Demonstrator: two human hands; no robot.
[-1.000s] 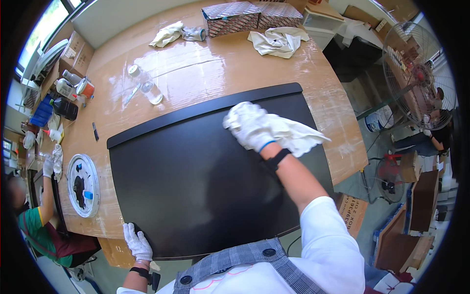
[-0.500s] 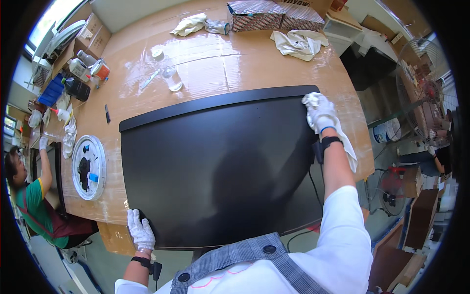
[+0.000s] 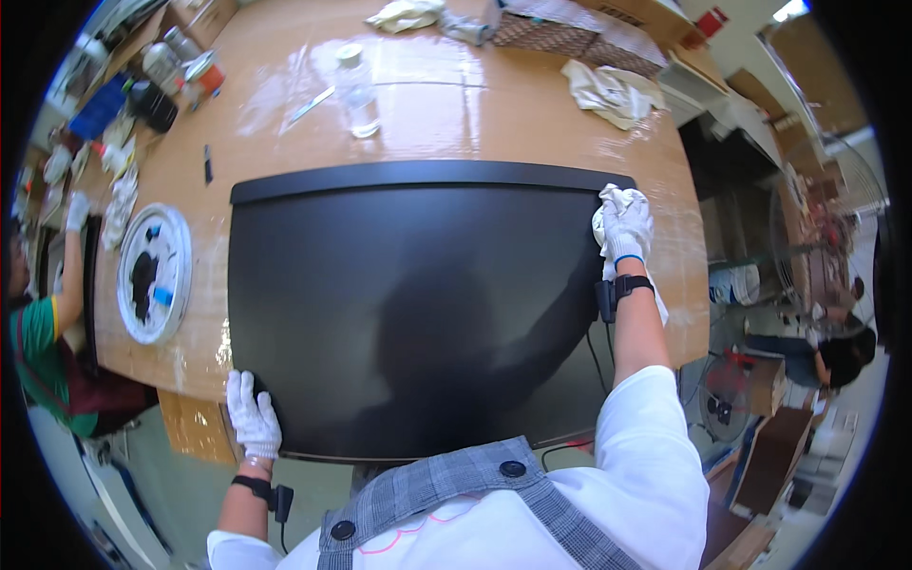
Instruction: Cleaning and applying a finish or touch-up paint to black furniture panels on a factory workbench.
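Note:
A large black panel point(image 3: 418, 285) with a smooth, glossy face lies on the table before me, a raised black strip point(image 3: 427, 176) along its far edge. My right hand point(image 3: 627, 228), in a white knit glove, is closed on a white cloth point(image 3: 608, 204) and presses it to the panel near the far right corner. Part of the cloth hangs down beside my wrist. At the near left corner my left hand point(image 3: 253, 418), gloved too, rests against the panel's edge with its fingers stretched out. It holds nothing.
Left of the panel stands a round white lid point(image 3: 180, 285) with black paint on it; a small dark-handled tool point(image 3: 208, 163) lies beyond. A clear bottle point(image 3: 359, 100) and crumpled cloths point(image 3: 613, 93) are at the back. A co-worker point(image 3: 47, 351) works at far left; a fan point(image 3: 727, 394) stands right.
The whole view has shifted, so the things at the back sit higher in the picture. My right hand stays with the cloth at the far right corner; my left hand keeps its place.

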